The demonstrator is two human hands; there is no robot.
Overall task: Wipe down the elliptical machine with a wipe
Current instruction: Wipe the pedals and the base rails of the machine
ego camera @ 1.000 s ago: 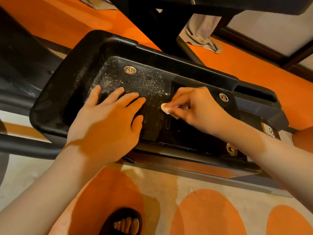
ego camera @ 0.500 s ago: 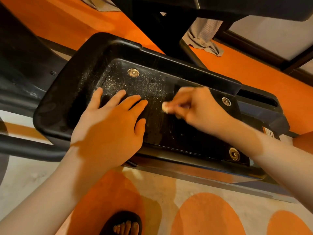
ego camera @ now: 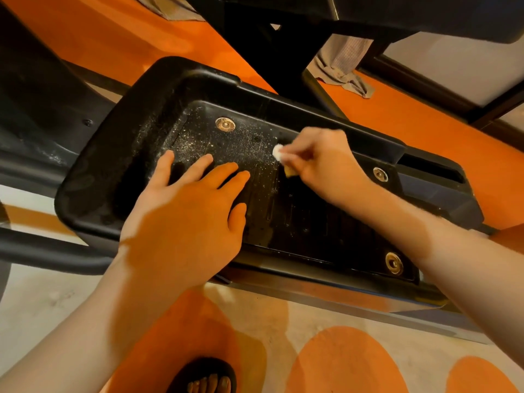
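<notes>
A person bends over the black foot pedal (ego camera: pixel 119 154) of an elliptical machine, both hands down in its recessed tread. The L hand (ego camera: pixel 187 219) lies flat on the pedal, fingers (ego camera: pixel 226 173) straight and spread slightly apart, thumb alongside, holding nothing. The R hand (ego camera: pixel 320 163) has its fingers curled together, pinching a small white wipe (ego camera: pixel 278 152); the wad pokes out just past the R fingertips and touches the tread surface. A bit of yellowish material shows under the same hand; what it is can't be told.

The wipe sits just beyond the L fingertips, to their right, w/ a narrow strip of bare tread between. The tread ahead of the L fingers is speckled w/ pale dust; behind the R fingers, toward the wrist, it looks darker and glossy. A round metal bolt (ego camera: pixel 225 124) sits beyond the L fingertips, near the pedal's far wall. Two more bolts lie on the R-wrist side: one (ego camera: pixel 380 174) just beside the R knuckles, one (ego camera: pixel 394 263) near the pedal's near edge below the R forearm.

Below the L forearm, a foot in a black sandal (ego camera: pixel 204 375) stands on an orange-and-cream patterned floor (ego camera: pixel 340 364). A grey cloth (ego camera: pixel 343 69) lies crumpled on the orange floor well beyond the R fingers, past the pedal.
</notes>
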